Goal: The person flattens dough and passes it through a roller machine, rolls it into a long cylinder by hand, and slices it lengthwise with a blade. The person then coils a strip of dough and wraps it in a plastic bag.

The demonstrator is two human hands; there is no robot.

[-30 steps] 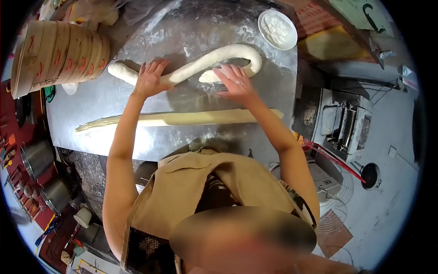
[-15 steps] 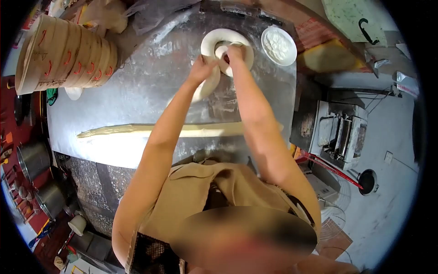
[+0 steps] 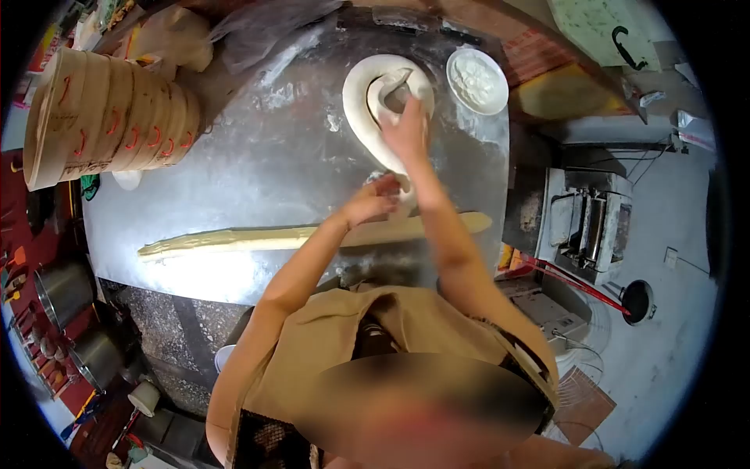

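A thick white dough rope lies coiled on the floured metal table, its inner end curled in the middle and its tail running down toward me. My right hand is over the lower right side of the coil, slightly blurred, thumb and fingers spread against the dough. Nearer to me, my left hand is beside the tail, fingers loosely apart; whether the fingertips touch it I cannot tell. A long, yellowish flattened dough strip stretches across the front of the table, passing beneath my forearms.
A white bowl of flour stands right of the coil. Stacked bamboo steamers with red loops rise at the left of the metal table. A roller machine is at the right, and metal pots are at the lower left.
Both hands have come toward me, the left from the coil's left side down to the tail. My right hand has left the coil's centre. The tail has swung rightward.
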